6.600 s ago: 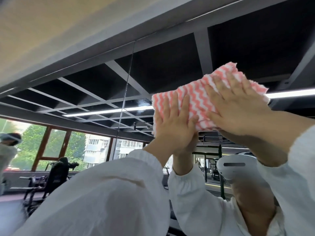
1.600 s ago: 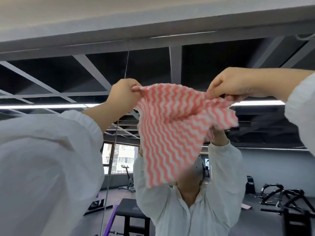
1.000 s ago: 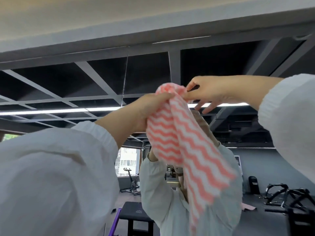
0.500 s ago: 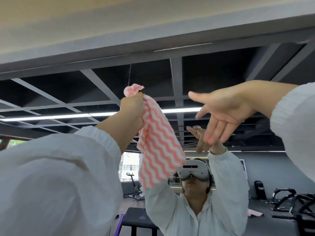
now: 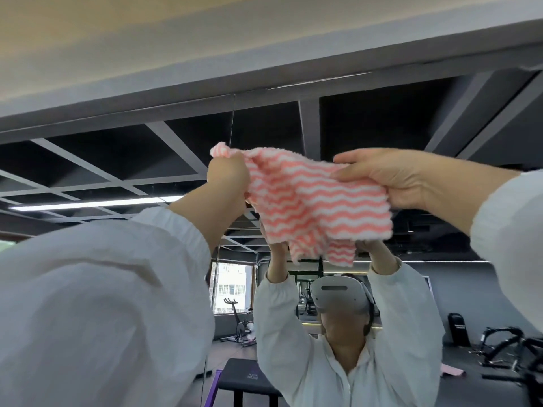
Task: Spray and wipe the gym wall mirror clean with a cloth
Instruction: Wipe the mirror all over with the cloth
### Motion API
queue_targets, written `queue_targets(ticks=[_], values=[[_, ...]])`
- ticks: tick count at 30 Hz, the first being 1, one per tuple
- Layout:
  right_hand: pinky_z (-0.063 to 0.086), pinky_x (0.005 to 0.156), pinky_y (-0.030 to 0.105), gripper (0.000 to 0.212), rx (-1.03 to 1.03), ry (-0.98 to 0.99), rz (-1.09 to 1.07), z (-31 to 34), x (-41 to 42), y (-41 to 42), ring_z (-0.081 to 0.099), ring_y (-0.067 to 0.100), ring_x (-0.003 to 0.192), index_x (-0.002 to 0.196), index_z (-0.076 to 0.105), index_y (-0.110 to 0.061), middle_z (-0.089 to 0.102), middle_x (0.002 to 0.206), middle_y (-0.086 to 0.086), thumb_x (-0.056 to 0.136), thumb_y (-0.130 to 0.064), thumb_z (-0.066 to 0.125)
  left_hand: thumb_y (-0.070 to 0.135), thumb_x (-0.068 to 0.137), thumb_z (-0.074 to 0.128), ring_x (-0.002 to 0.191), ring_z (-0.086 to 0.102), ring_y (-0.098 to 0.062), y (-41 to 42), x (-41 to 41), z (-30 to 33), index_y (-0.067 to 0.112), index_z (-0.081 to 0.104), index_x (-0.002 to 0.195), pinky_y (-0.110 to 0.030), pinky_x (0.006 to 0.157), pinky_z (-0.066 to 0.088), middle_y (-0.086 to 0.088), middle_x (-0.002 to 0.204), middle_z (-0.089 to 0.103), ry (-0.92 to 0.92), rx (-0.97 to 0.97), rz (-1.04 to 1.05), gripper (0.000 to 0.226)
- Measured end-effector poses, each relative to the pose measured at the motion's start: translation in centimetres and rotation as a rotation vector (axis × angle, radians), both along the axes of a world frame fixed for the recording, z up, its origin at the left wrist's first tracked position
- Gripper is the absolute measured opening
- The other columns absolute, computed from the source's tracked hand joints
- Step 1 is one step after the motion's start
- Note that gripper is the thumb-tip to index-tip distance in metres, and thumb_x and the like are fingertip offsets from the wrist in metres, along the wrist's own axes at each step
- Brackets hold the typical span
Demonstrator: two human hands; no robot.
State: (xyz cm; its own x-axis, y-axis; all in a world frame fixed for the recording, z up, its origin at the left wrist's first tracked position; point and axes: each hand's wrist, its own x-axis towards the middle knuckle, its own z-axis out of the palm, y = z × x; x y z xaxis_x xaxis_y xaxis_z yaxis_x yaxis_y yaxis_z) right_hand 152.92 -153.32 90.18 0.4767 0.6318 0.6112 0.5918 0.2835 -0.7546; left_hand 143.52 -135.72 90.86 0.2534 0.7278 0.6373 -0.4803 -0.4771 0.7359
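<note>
A pink and white wavy-striped cloth (image 5: 314, 201) is stretched between both hands, held up high in front of the wall mirror (image 5: 367, 127). My left hand (image 5: 227, 183) is fisted on its left corner. My right hand (image 5: 385, 174) pinches its right edge, thumb on top. The cloth hangs folded below my hands, away from the glass. The mirror reflects me in a white top with both arms raised. No spray bottle is in view.
The mirror's top edge meets a grey beam (image 5: 264, 80) below the pale ceiling. A vertical seam (image 5: 232, 124) splits the mirror panels. Reflected in the glass are a black bench (image 5: 246, 377), an exercise bike (image 5: 241, 324) and dark gym machines (image 5: 505, 348).
Half a second ago only my left hand held the hanging cloth and my right hand was open. Now my right hand has gripped the other edge and the cloth is spread out.
</note>
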Motion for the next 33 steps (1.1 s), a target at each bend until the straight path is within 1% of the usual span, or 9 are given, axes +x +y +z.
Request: queue_targets(ticks=[3, 8, 12, 15, 18, 22, 26, 31, 33], values=[[0.057, 0.052, 0.027, 0.047, 0.112, -0.079, -0.211, 0.8, 0.3, -1.2, 0.067, 0.019, 0.080, 0.129, 0.052, -0.011, 0.066, 0.103, 0.011, 0.086, 0.000, 0.063, 0.028, 0.099, 0.045, 0.087, 0.062, -0.024, 1.8, -0.5, -0.4, 0.005, 0.053, 0.115, -0.038, 0.081, 0.055, -0.009, 0.093, 0.061, 0.114, 0.150, 0.095, 0.029], [0.051, 0.050, 0.021, 0.033, 0.219, -0.216, -0.497, 2.0, 0.0, -2.6, 0.062, 0.015, 0.071, 0.115, 0.060, -0.012, 0.063, 0.095, 0.009, 0.085, 0.000, 0.065, 0.033, 0.088, 0.064, 0.096, 0.064, -0.030, 3.0, -1.7, -0.3, -0.002, 0.056, 0.115, -0.045, 0.088, 0.053, -0.016, 0.105, 0.065, 0.145, 0.166, 0.069, 0.045], [0.052, 0.053, 0.016, 0.024, 0.137, -0.293, -0.614, 1.3, 0.1, -1.1, 0.063, 0.014, 0.066, 0.111, 0.064, -0.008, 0.062, 0.088, 0.007, 0.091, 0.001, 0.055, 0.019, 0.092, 0.061, 0.081, 0.056, -0.028, 3.6, -0.4, -1.0, 0.001, 0.051, 0.108, -0.032, 0.068, 0.050, -0.014, 0.093, 0.054, 0.164, 0.210, 0.117, 0.026], [0.045, 0.076, 0.024, 0.022, 0.119, -0.545, -0.930, 0.5, 1.3, 0.6, 0.059, 0.019, 0.100, 0.103, 0.069, -0.012, 0.065, 0.111, 0.003, 0.089, 0.001, 0.057, 0.007, 0.093, 0.056, 0.095, 0.059, -0.029, 3.9, 0.8, -2.2, 0.007, 0.059, 0.116, -0.040, 0.086, 0.052, -0.013, 0.105, 0.059, 0.206, 0.262, 0.180, 0.023], [0.038, 0.071, 0.023, 0.022, 0.161, -0.719, -0.979, -0.2, 2.4, 1.6, 0.053, 0.016, 0.090, 0.099, 0.067, -0.016, 0.061, 0.105, 0.002, 0.091, -0.002, 0.053, 0.005, 0.095, 0.050, 0.095, 0.059, -0.026, 4.3, 1.8, -2.9, 0.012, 0.066, 0.108, -0.035, 0.087, 0.052, -0.006, 0.100, 0.057, 0.226, 0.351, 0.300, 0.022], [0.039, 0.073, 0.026, 0.016, -0.208, -1.010, -1.191, -2.1, 4.0, 3.0, 0.052, 0.021, 0.085, 0.098, 0.062, -0.015, 0.060, 0.103, 0.006, 0.095, -0.014, 0.046, 0.003, 0.093, 0.044, 0.090, 0.057, -0.022, 5.3, 3.8, -4.3, 0.011, 0.065, 0.112, -0.028, 0.077, 0.049, -0.007, 0.111, 0.059, 0.345, 0.464, 0.496, 0.029], [0.029, 0.106, 0.037, 0.028, -0.287, -1.233, -1.391, -4.4, 4.7, 4.1, 0.045, 0.021, 0.110, 0.117, 0.057, -0.018, 0.055, 0.119, 0.004, 0.098, -0.031, 0.041, 0.012, 0.096, 0.046, 0.111, 0.042, -0.022, 4.9, 5.5, -6.2, 0.008, 0.061, 0.117, -0.031, 0.095, 0.040, -0.009, 0.125, 0.042, 0.415, 0.631, 0.861, 0.026], [0.048, 0.090, 0.038, 0.049, -0.301, -1.350, -1.308, -6.3, 5.0, 5.6, 0.046, 0.031, 0.120, 0.131, 0.046, -0.004, 0.045, 0.131, 0.018, 0.088, -0.020, 0.063, 0.012, 0.098, 0.034, 0.129, 0.025, -0.024, 2.9, 7.8, -8.8, 0.004, 0.033, 0.137, -0.031, 0.110, 0.024, -0.012, 0.142, 0.024, 0.380, 0.787, 0.799, 0.040], [0.028, 0.111, 0.039, 0.063, -0.329, -1.267, -1.167, -7.0, 5.8, 6.2, 0.017, 0.034, 0.141, 0.151, 0.014, -0.019, 0.012, 0.154, 0.017, 0.098, -0.034, 0.044, 0.025, 0.101, 0.022, 0.142, 0.007, -0.030, 3.0, 9.1, -9.6, 0.011, 0.010, 0.149, -0.039, 0.116, 0.010, -0.015, 0.153, 0.008, 0.443, 0.796, 0.703, 0.052]])
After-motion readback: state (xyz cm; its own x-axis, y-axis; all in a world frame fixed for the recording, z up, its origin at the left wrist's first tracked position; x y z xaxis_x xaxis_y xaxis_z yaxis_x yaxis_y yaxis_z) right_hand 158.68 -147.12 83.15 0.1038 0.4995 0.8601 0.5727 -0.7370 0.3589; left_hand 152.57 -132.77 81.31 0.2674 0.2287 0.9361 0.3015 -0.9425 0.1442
